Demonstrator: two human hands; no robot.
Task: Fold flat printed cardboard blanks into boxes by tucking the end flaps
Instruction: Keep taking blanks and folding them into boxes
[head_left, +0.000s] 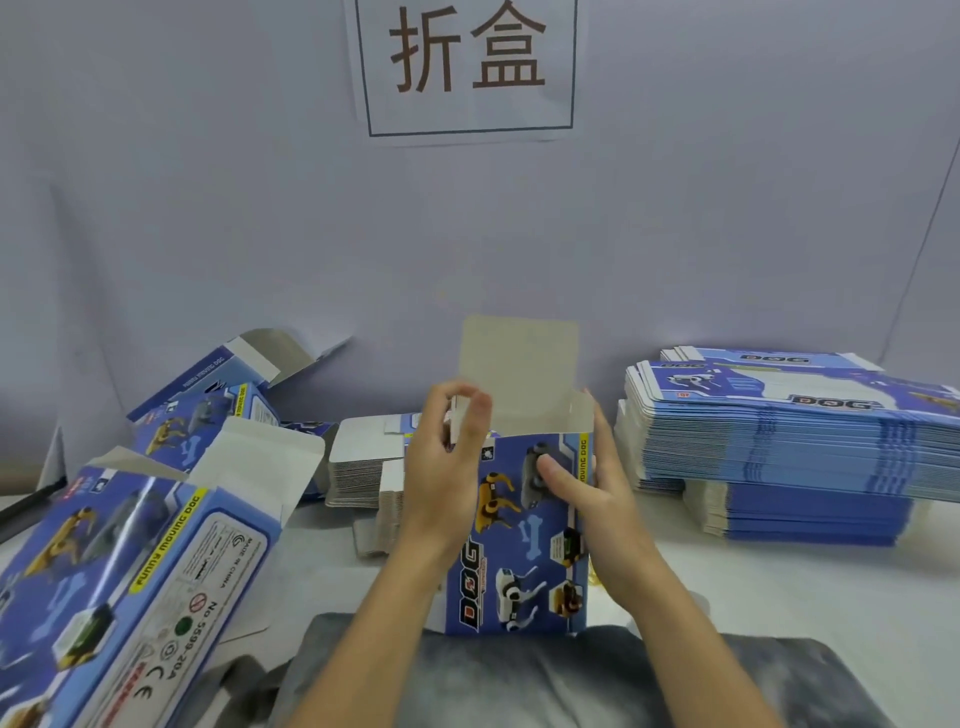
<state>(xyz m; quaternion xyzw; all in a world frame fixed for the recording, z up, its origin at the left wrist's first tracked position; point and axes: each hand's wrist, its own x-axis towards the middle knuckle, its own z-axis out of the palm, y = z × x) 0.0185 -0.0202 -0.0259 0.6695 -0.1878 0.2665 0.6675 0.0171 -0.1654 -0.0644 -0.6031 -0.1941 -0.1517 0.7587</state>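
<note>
Standing box: held upright between both hands, the blue printed box (519, 535) has its lower end near the grey cloth (519, 680) at the person's lap, its top open.
Top flap: the plain grey lid flap (519, 369) stands straight up above the fingertips.
Left hand (441, 467): its fingers (467, 415) curl over the box's left top corner, pinching a small side flap (456, 423) against the thumb.
Right hand (587, 483): fingers lie behind the right wall, the thumb (553, 475) pressed on the front panel.
Box print: yellow, grey and white robot dogs, a pale bone, "DOG" in big letters below the thumb, "MOVING DOG" on a yellow strip beside it.
Finished boxes (130, 571): lying left of the left hand, flaps open; one reads "FUNNY MOVING DOG", "MADE IN CHINA", "No 5599-20A", a CE mark.
Flat blanks (789, 441): stacked on the surface (831, 592) right of the right hand, "DOG" on top.
Grey inserts (358, 467): stacked behind the left hand.
Wall sign (467, 62): reads "折盒".
</note>
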